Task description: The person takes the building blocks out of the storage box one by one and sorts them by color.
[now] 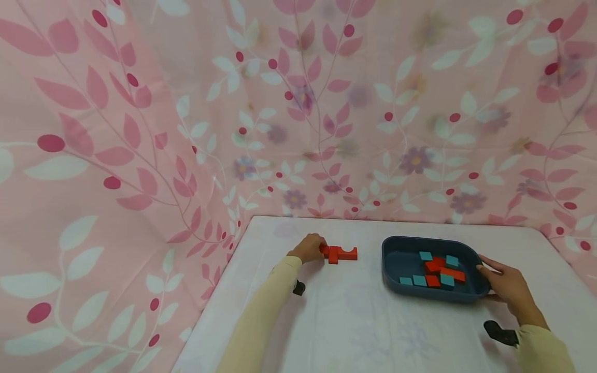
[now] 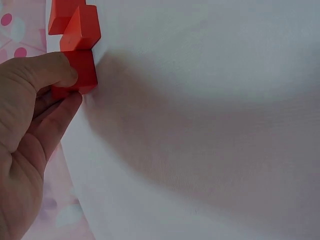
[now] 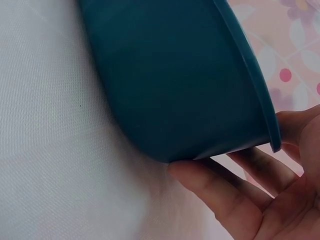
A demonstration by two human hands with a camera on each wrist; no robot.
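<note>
At the table's left-middle my left hand (image 1: 308,248) pinches a red block (image 2: 87,67) between thumb and fingers. This block touches the end of a short row of red blocks (image 1: 346,255); the one at the right end has a curved notch on top. To the right is a dark blue plastic tub (image 1: 396,260), holding several red blocks (image 1: 452,274) and light blue blocks (image 1: 420,281). My right hand (image 1: 510,285) grips the tub's right end, thumb at the rim and fingers under the outer wall (image 3: 180,90). The right wrist view hides the tub's contents.
A white cloth covers the table (image 1: 345,321). Behind and to the left hangs a pink floral curtain (image 1: 210,129), close to the table's edges. Black wrist mounts (image 1: 500,332) stick out below both sleeves.
</note>
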